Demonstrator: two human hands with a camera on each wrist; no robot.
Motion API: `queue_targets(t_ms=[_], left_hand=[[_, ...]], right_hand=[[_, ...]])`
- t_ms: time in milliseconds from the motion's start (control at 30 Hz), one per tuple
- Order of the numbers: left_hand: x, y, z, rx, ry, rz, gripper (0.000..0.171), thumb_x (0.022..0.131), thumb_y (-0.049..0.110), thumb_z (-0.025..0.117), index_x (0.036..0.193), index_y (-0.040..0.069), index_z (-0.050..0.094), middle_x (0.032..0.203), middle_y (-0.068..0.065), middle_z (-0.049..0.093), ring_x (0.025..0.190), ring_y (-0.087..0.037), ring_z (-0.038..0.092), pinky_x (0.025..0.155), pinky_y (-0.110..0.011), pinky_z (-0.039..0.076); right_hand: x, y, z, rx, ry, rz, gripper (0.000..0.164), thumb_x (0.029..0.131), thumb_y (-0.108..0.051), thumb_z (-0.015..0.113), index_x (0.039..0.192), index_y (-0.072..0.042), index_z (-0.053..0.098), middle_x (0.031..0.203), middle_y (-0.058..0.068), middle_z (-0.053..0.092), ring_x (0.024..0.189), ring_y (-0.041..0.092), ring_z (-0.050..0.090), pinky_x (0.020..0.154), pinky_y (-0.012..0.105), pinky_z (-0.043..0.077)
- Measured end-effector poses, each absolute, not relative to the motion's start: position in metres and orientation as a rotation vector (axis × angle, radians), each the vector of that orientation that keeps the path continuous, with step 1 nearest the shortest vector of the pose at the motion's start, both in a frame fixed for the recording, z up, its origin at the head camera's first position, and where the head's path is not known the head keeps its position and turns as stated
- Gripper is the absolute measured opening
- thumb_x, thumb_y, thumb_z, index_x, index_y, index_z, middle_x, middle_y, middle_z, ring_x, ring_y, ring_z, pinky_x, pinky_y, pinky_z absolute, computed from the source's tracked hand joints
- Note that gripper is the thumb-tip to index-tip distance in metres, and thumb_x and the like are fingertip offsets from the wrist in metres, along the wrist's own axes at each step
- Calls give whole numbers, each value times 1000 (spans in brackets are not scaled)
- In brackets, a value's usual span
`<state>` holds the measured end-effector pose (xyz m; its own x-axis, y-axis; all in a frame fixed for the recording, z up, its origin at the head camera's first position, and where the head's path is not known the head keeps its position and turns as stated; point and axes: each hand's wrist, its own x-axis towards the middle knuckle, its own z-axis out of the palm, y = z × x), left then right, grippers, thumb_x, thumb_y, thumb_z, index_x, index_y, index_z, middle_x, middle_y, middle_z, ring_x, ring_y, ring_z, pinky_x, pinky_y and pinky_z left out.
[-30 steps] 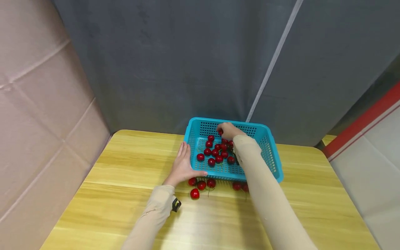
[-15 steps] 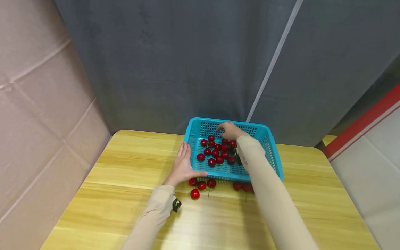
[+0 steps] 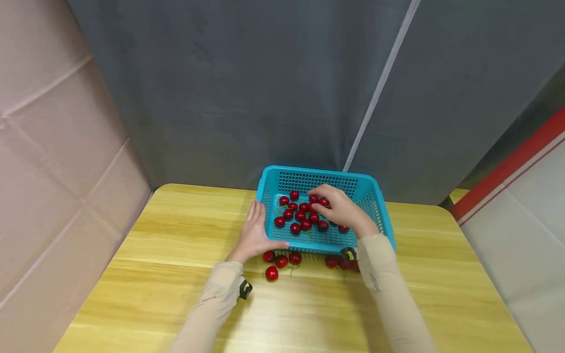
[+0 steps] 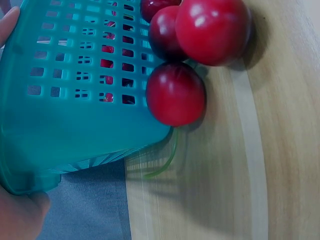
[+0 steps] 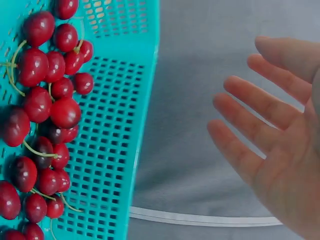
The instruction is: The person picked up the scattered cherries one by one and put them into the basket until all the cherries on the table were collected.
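A blue perforated plastic basket (image 3: 322,171) stands at the back of the wooden table with many red cherries (image 3: 295,228) inside. My left hand (image 3: 255,234) rests on its front left corner, fingers straight along the left wall and thumb along the front rim. Over the basket, my right hand (image 3: 344,211) hovers above the cherries, overlapping some in the head view. The right wrist view shows the same right hand (image 5: 280,120) with fingers apart and nothing in them. Several loose cherries (image 3: 271,273) lie against and in front of the basket, one with a green stem (image 4: 169,161).
More cherries (image 3: 332,261) lie by the front wall of the basket, near my right wrist and partly hidden by it. A grey curtain (image 3: 220,98) hangs right behind the table (image 3: 145,255). A pinkish padded wall (image 3: 53,147) stands on the left.
My right hand has let go of a cherry, which now lies at the basket's back left. The hand has then drawn back towards the front right, its fingers spreading. My left hand stays put.
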<state>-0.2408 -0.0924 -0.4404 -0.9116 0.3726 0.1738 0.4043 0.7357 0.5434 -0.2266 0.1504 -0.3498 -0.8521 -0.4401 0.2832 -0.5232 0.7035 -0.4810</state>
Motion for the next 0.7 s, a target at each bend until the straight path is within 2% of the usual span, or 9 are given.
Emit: queue_targets(t_ms=[367,533,700], left_hand=[[-243,-96,-441,-651,-2861,-916,128,54,64,75,141,-7,15,150,-20,5,139,-29,-1,110,-43,16],[-245,-98,-440,-648,-2872,-911,128,54,65,74,142,-5,12,151,-19,4,139,-28,-2,110,-42,15],[-246,-100,-441,-648,-2874,-899,129,54,67,72,143,-4,12,151,-19,4,139,-28,-2,110,-42,15]], right_hand=[[-151,124,-375,1033,-2505,805,31,80,-8,67,111,-5,61,108,6,61,102,18,56,84,31,50],[-132,106,-403,1098,-2637,834,31,82,-9,65,112,-4,61,110,5,61,104,18,56,91,32,46],[-132,97,-440,974,-2876,827,39,83,-12,63,121,-3,56,124,10,53,114,24,50,96,38,42]])
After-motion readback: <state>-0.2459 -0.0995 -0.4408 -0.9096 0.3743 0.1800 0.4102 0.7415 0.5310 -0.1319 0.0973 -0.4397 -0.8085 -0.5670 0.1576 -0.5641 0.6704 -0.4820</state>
